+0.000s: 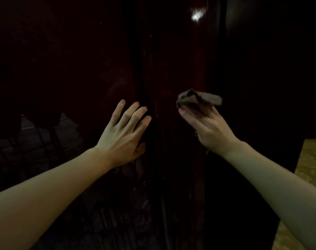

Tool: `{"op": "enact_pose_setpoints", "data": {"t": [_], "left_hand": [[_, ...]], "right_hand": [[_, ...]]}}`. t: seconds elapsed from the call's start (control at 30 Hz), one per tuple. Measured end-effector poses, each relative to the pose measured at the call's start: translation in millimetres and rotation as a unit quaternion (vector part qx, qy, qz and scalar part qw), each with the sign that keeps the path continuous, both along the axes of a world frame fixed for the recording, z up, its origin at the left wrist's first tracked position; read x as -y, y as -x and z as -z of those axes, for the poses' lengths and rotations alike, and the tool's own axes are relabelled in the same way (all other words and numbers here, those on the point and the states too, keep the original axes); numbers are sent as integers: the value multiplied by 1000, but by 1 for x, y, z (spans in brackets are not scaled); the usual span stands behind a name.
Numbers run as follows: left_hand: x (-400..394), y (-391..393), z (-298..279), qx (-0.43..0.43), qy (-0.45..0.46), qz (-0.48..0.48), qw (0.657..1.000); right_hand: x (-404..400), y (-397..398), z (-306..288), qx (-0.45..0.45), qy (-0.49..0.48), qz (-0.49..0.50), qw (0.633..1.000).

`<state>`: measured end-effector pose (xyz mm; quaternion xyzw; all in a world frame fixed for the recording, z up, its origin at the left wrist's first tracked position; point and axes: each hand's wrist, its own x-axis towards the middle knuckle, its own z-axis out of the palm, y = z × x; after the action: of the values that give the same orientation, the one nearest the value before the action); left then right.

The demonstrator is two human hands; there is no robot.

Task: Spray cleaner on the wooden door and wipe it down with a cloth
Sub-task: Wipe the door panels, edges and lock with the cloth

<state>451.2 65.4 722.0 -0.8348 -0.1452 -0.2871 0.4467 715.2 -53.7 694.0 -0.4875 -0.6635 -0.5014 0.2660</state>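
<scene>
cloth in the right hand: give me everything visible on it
The cloth is a small, crumpled grey-brown rag, soft fabric by its look. The right hand grips it, fingers curled round its lower part, against the dark glossy wooden door. Its bunched upper part pokes out above the fingers, one flap pointing right. Dim light hides any finer detail.

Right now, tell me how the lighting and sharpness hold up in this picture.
Head view: very dim, the wooden door nearly black, with one bright glare spot near its top. The left hand and right hand are lit well enough to read; the cloth looks slightly soft. Wide-angle bowing stretches the forearms. A patch of floor at right shows yellowish.
</scene>
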Motion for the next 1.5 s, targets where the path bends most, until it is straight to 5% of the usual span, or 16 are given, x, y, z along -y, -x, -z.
{"op": "enact_pose_setpoints", "data": {"t": [0.1,0.27,0.37,0.57,0.83,1.13,1.37,1.5], "left_hand": [[-1,2,7,21,14,9,1000],[-7,14,18,29,1,20,999],[-8,24,22,34,1,22,999],[-15,50,25,64,17,2,998],[-39,85,26,89,10,-11,996],[-49,121,31,119,8,-26,993],[-69,175,38,125,9,-38,991],[-82,209,35,141,7,-50,989]], "right_hand": [[-9,5,26,-7,-20,-10,1000],[1,26,124,62,88,-20,994],[-9,39,93,20,82,-28,996],[-48,75,-43,-86,-94,-41,991],[-43,97,103,-46,25,-36,998],[-90,156,-24,-83,-80,-69,991],[-102,206,113,19,47,-81,995],[-121,226,51,10,-15,-78,997]]}}
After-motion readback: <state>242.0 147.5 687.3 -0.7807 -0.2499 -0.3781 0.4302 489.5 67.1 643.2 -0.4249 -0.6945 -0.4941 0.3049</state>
